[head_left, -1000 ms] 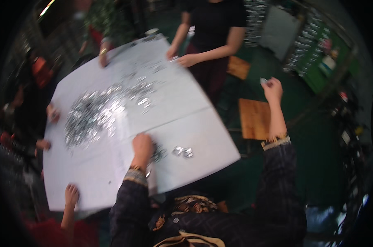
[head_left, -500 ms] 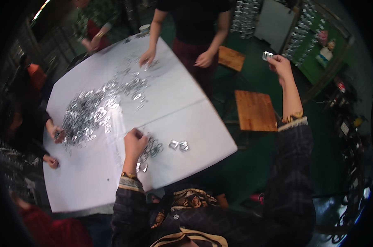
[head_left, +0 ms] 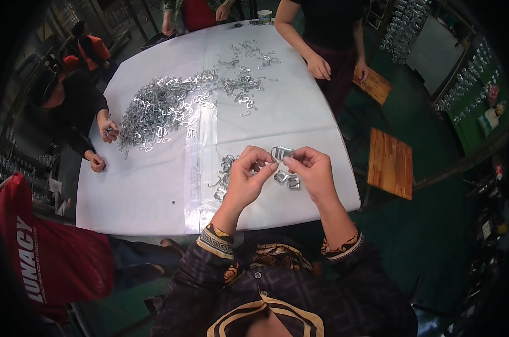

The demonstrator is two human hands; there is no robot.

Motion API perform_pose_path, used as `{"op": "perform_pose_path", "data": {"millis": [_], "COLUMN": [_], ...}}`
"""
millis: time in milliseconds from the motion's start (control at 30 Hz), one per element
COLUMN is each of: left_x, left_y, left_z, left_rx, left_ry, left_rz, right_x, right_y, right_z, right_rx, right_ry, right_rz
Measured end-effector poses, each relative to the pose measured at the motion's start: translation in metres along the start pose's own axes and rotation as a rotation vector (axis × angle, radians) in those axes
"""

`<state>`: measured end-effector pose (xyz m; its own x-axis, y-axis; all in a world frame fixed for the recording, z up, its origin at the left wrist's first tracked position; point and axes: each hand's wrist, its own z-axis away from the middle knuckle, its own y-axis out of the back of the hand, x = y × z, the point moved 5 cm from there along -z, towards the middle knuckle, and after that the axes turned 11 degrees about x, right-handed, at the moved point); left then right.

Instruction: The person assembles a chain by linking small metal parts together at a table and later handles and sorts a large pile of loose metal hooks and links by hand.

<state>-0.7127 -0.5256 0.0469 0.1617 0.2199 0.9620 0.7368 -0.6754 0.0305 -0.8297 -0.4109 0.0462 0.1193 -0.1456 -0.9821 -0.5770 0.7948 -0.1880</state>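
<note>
Fingers of left hand and right hand are clamping one silver metal buckle above white table. Two loose buckles are lying below; metal hooks are lying beside left hand.

The hook pile lies on the table, left of centre. Two buckles lie toward the table's near right corner, a cup at its far edge, stools to its right.

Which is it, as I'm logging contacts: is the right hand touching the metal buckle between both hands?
Touching: the head view shows the right hand pinching the right end of the metal buckle, with no visible gap.
</note>
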Motion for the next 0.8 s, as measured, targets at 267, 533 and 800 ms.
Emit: {"op": "perform_pose_path", "data": {"millis": [267,533,800], "left_x": [-0.002,-0.009,-0.027], "left_y": [-0.003,-0.001,0.001], "left_z": [-0.003,0.004,0.011], "left_rx": [0.103,0.102,0.096], "left_ry": [-0.072,0.046,0.073], "left_rz": [0.074,0.26,0.235], "right_x": [-0.002,0.032,0.076], "right_y": [-0.009,0.027,0.046], "right_z": [0.007,0.002,0.003], "right_rx": [-0.027,-0.143,-0.126], "right_ry": [0.297,0.297,0.419], "right_rz": [0.353,0.834,0.878]}}
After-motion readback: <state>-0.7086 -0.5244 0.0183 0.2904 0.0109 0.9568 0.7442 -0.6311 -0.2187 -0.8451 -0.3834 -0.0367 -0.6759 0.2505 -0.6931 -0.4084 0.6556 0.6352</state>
